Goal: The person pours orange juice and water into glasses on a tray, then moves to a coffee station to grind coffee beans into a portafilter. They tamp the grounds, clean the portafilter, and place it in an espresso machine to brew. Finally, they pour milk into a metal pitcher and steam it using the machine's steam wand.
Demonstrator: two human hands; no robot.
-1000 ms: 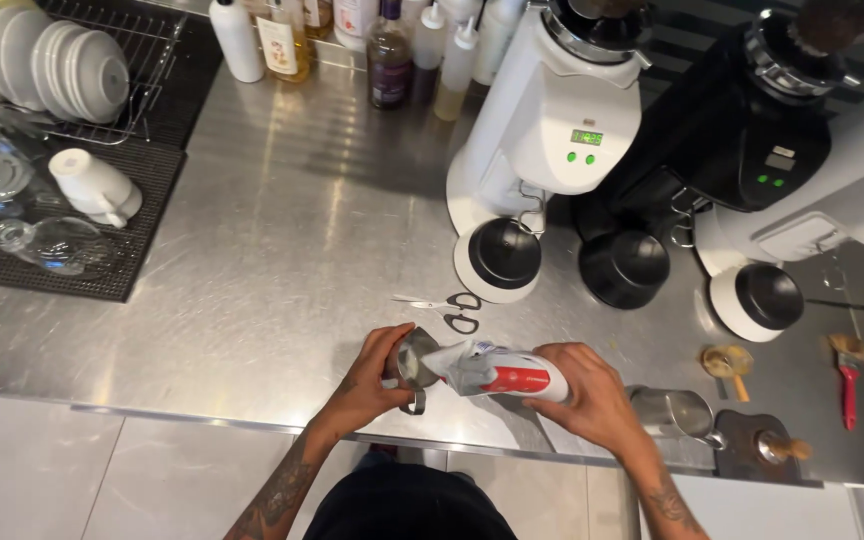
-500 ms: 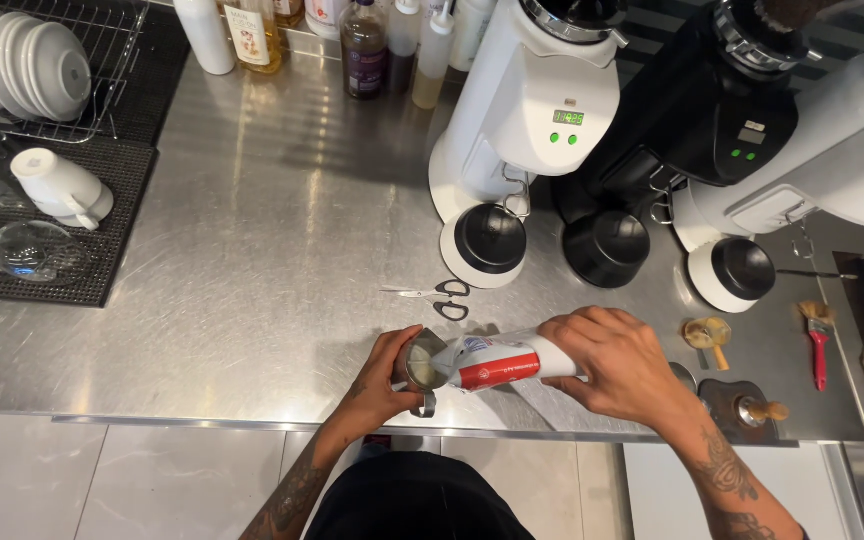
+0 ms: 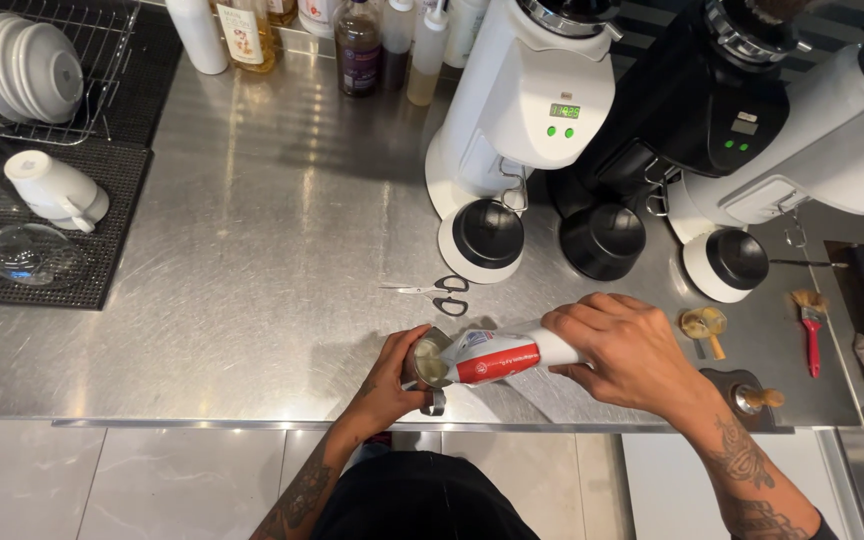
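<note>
While hands work, scissors [image 3: 430, 291] lie near, perhaps untouched.

Steel counter [image 3: 252, 260] runs wide. Three grinders along back — white one [image 3: 527, 110] left, black one [image 3: 697, 110] middle, white one [image 3: 832, 150] right. Scissors [image 3: 432, 291] flat on counter, just in front of left grinder. Bottles [image 3: 357, 40] lined at rear. Far left — wire rack of bowls [image 3: 22, 55], white cup [image 3: 52, 190] on its side on black mat [image 3: 102, 215], glass [image 3: 17, 255] near it. Red-handled brush [image 3: 810, 325] at right, small wooden brush [image 3: 704, 325] beside.
</note>
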